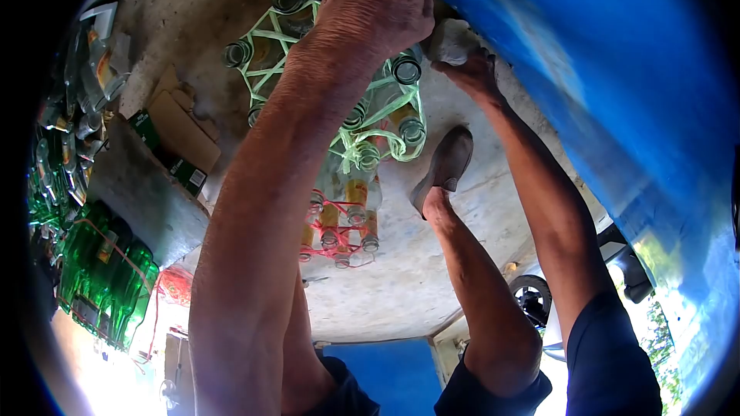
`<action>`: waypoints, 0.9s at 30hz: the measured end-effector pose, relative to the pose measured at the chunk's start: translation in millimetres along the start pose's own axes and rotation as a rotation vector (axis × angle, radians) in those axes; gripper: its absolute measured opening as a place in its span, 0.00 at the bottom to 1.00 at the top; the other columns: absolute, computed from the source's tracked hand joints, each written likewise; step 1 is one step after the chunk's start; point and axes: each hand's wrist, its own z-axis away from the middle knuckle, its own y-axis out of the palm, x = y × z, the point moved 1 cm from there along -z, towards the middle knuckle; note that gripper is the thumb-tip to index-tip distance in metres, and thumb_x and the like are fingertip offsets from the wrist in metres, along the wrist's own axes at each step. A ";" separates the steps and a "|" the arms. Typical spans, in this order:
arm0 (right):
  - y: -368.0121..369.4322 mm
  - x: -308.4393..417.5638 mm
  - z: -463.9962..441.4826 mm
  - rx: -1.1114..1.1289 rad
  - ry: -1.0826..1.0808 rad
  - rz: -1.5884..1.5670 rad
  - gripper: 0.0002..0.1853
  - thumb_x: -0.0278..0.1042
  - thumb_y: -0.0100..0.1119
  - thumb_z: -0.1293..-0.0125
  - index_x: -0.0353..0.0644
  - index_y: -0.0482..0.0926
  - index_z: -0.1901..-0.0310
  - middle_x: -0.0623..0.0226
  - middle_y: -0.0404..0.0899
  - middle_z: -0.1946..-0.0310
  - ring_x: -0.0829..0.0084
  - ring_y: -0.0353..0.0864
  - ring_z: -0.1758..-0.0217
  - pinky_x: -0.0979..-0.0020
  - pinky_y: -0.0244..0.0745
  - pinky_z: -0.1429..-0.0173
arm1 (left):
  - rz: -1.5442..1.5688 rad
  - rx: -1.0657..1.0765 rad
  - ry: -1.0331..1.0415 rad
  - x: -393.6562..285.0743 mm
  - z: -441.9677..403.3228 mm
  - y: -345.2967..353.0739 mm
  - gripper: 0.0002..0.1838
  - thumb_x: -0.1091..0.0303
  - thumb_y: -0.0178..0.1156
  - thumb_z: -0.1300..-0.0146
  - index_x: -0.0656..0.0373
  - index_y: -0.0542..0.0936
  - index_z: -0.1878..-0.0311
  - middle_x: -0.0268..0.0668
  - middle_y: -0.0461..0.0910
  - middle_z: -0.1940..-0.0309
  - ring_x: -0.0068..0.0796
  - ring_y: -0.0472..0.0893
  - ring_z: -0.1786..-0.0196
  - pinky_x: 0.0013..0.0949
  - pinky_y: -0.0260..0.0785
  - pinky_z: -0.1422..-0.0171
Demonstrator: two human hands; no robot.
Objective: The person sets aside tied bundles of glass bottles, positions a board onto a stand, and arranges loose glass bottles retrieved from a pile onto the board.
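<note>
My left hand [378, 4] reaches to the top edge of the view, above a group of clear glass bottles [406, 69]. Its fingers curl inward, and what they hold, if anything, is hidden. Pale green plastic strapping [270, 33] criss-crosses between the necks of these bottles and ends in a knotted bunch in front. Over on the right, my right hand [472, 75] closes against a crumpled-looking grey-white lump [453, 40], whose kind I cannot make out. My left forearm covers part of the bottles.
Red string ties another bottle group [339, 223] nearer my legs. Green bottles [108, 270] and loose clear bottles [100, 69] pile up at left, near torn cardboard [185, 127]. A blue sheet [555, 62] hangs at right. My shoe [451, 162] stands on the concrete floor.
</note>
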 end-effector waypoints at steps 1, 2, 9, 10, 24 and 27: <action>2.5 3.9 0.1 -0.026 -0.014 -0.006 0.61 0.67 0.82 0.57 0.37 0.68 0.25 0.43 0.68 0.27 0.49 0.62 0.21 0.47 0.50 0.17 | -0.005 -0.004 0.007 0.1 -0.4 0.0 0.28 0.72 0.59 0.36 0.62 0.74 0.30 0.58 0.83 0.43 0.61 0.85 0.46 0.54 0.80 0.38; 4.8 8.4 -1.4 -0.054 -0.020 -0.008 0.61 0.66 0.82 0.57 0.38 0.68 0.25 0.43 0.68 0.27 0.49 0.63 0.22 0.48 0.51 0.17 | -0.007 -0.007 0.011 0.7 -0.8 -0.1 0.28 0.72 0.59 0.36 0.62 0.74 0.30 0.58 0.83 0.43 0.61 0.85 0.46 0.54 0.80 0.38; 17.8 30.8 -3.8 -0.178 0.119 -0.024 0.56 0.61 0.82 0.57 0.43 0.69 0.26 0.47 0.72 0.31 0.47 0.66 0.25 0.49 0.57 0.20 | -0.016 0.000 -0.001 0.5 -0.8 0.5 0.29 0.72 0.59 0.37 0.62 0.75 0.31 0.58 0.84 0.43 0.60 0.85 0.45 0.53 0.80 0.38; 19.1 32.3 -5.1 -0.184 0.140 -0.026 0.56 0.60 0.82 0.57 0.43 0.70 0.26 0.47 0.72 0.32 0.47 0.67 0.26 0.49 0.58 0.21 | -0.018 0.013 -0.013 0.6 -0.6 -0.1 0.29 0.72 0.59 0.37 0.62 0.75 0.31 0.58 0.84 0.43 0.59 0.85 0.45 0.53 0.80 0.38; 24.2 7.1 -12.2 -0.314 -0.037 0.032 0.46 0.41 0.80 0.56 0.48 0.71 0.31 0.50 0.71 0.33 0.43 0.66 0.28 0.50 0.67 0.26 | -0.044 0.017 0.006 1.1 -0.2 2.2 0.29 0.72 0.60 0.38 0.62 0.75 0.31 0.57 0.84 0.43 0.58 0.85 0.45 0.53 0.80 0.37; 17.7 11.0 -15.1 -0.266 -0.156 0.028 0.44 0.39 0.80 0.56 0.46 0.74 0.34 0.53 0.75 0.36 0.46 0.68 0.28 0.51 0.65 0.24 | -0.048 0.008 0.017 3.0 -2.0 -0.4 0.29 0.72 0.60 0.38 0.62 0.75 0.31 0.57 0.84 0.44 0.59 0.86 0.46 0.53 0.80 0.37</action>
